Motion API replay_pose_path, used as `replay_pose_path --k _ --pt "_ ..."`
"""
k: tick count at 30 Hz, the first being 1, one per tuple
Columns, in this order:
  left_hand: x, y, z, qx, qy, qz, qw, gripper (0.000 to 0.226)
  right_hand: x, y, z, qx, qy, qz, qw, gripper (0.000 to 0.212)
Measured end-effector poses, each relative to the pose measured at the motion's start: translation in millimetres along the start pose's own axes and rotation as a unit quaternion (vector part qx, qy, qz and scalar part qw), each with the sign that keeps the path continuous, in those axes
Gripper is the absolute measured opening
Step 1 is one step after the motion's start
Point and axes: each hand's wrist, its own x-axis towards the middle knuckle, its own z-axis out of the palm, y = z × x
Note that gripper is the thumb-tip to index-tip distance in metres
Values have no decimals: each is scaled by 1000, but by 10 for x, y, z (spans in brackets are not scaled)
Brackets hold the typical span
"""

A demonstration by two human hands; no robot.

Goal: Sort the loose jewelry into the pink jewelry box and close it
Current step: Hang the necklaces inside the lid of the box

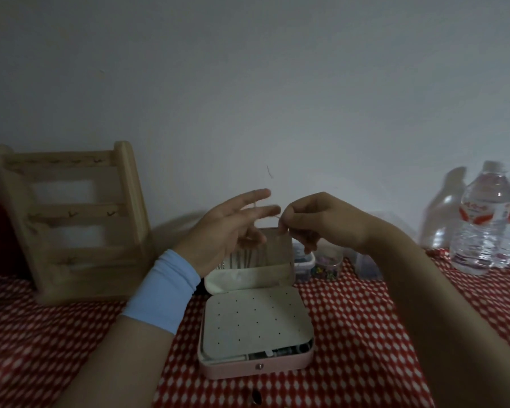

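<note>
1. I see the left hand (pixel 233 228) raised over the box, fingers straight and spread, with a thin strand (pixel 274 215) running across them.
2. The right hand (pixel 315 222) pinches the strand's other end in curled fingertips; I cannot tell through the blur what piece it is.
3. The pink jewelry box (pixel 256 369) sits on the bench (pixel 365 319) below both hands, its lid (pixel 248 278) standing open and a white perforated panel (pixel 256 319) lying over its base.
4. A wooden rack (pixel 71 222) stands at the left, 2 water bottles (pixel 483 219) at the right.
</note>
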Motion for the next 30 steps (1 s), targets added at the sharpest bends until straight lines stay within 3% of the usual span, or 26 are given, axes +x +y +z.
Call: replay_pose_path --k 4,10,13,16,20,24,28,30 --pt "-1 -45 8 126 -24 -20 992 26 18 -36 61 -32 38 -20 999 25" --pt "-16 -49 52 187 -48 -39 980 14 56 -9 130 -22 82 -45 995 21" --pt "-14 -38 31 106 -51 -32 993 17 68 29 139 46 62 -40 996 11" --pt "-36 -9 -1 54 -67 -34 996 13 69 58 166 62 -13 -34 997 19" --pt "-48 5 -26 58 -94 -38 993 16 93 60 203 65 19 -44 997 8" --pt "-18 5 -57 20 -72 -37 996 14 93 133 154 128 11 -25 991 17" --pt "2 -35 -76 -131 -39 -53 989 17 97 216 103 231 -74 8 970 16" --pt "17 -62 -61 -142 -11 -49 989 19 101 262 98 233 -96 39 967 19"
